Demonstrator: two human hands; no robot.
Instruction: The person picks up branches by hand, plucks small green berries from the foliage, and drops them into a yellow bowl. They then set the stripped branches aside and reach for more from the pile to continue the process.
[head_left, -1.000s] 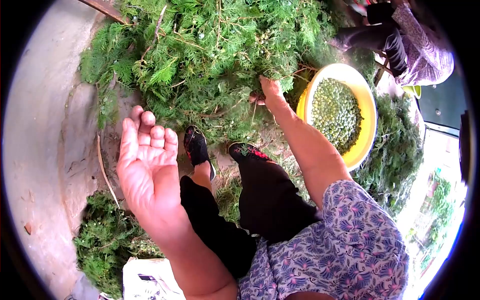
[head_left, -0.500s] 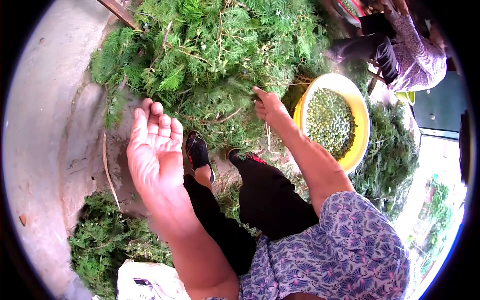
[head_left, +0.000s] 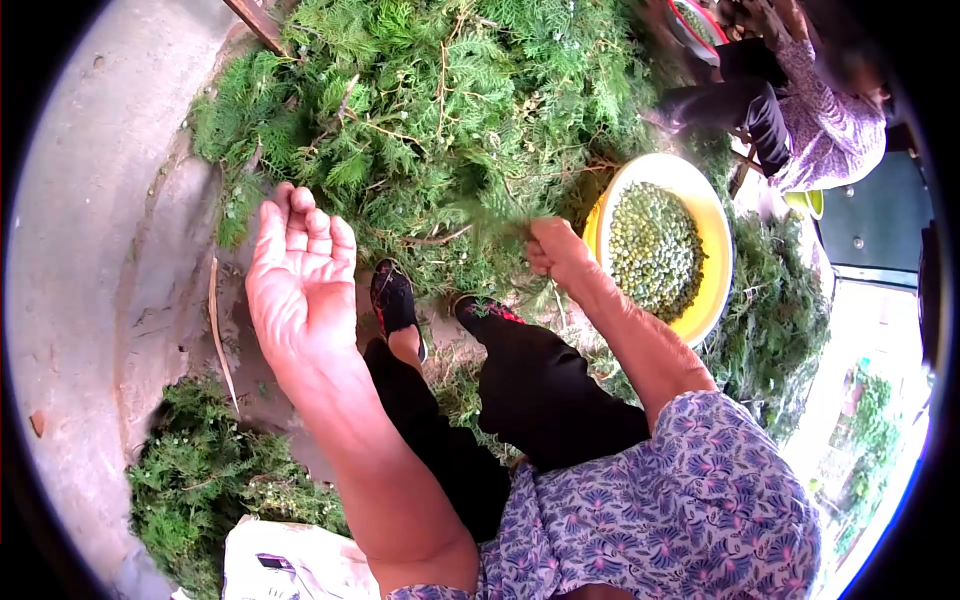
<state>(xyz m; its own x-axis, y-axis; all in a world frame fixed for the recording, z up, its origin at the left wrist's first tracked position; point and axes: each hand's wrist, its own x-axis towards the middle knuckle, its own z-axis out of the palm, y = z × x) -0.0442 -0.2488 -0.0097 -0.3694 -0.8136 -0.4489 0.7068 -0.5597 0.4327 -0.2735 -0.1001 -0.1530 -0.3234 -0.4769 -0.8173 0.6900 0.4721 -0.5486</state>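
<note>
My left hand (head_left: 305,280) is held palm up with its fingers loosely curled and apart, nothing in it, over the floor in front of the green branches (head_left: 400,110). My right hand (head_left: 560,250) is closed round the end of a green sprig (head_left: 495,215), which is blurred and hangs over the near edge of the pile. To the right of that hand stands a yellow basin (head_left: 717,270) holding many small round green berries (head_left: 655,245).
Another person (head_left: 830,125) sits at the upper right, by a red-rimmed basin (head_left: 695,30). More greenery (head_left: 770,310) lies beyond the yellow basin, and a smaller heap (head_left: 200,480) at the lower left. Near it is a white bag (head_left: 300,562). A long stick (head_left: 217,330) lies on the floor.
My right hand has moved down and slightly right, from pointing over the pile to a closed grip on a sprig. My left hand has shifted slightly left, still empty.
</note>
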